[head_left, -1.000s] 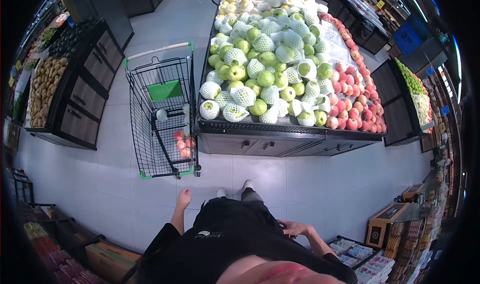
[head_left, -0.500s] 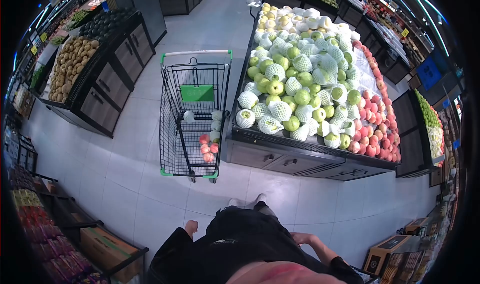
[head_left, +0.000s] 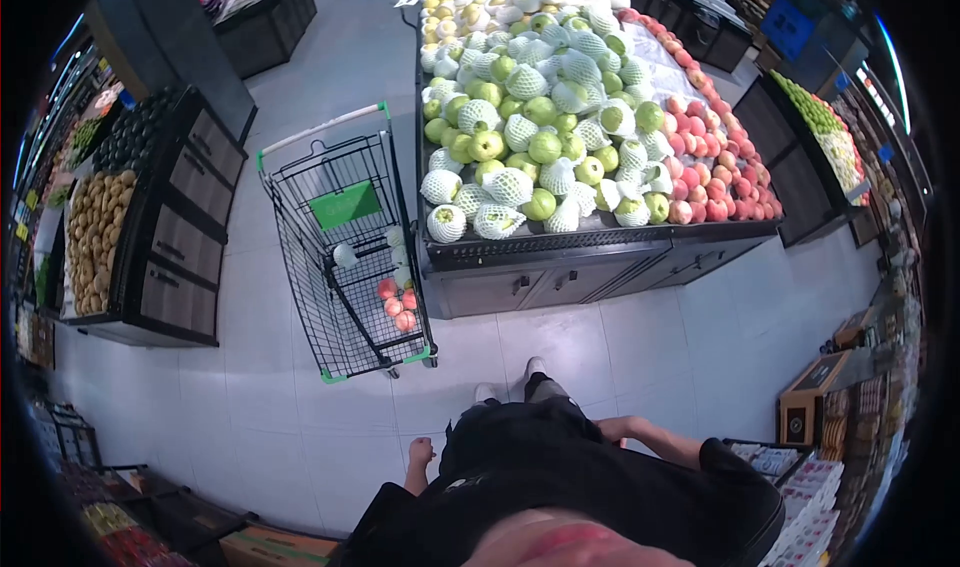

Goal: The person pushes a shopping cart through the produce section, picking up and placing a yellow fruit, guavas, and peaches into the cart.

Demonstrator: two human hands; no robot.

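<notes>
nothing could be read from where i stood: the green panel (head_left: 343,205) in the shopping cart (head_left: 300,257), the white mark (head_left: 462,484) on the black shirt (head_left: 560,487) and the blue sign (head_left: 787,27) were too small and blurred.

One shopping cart (head_left: 343,205), holding at least three red peaches (head_left: 394,306) and two net-wrapped pale fruits (head_left: 345,255). One produce bench (head_left: 560,267); its green apples (head_left: 545,147) too numerous to count. Two shoes (head_left: 484,392). Two hands: left hand (head_left: 421,454), right hand (head_left: 612,429).

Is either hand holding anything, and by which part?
Nothing seen held: left hand hangs empty beside the hip; right hand rests at the waist, fingers partly hidden.
</notes>
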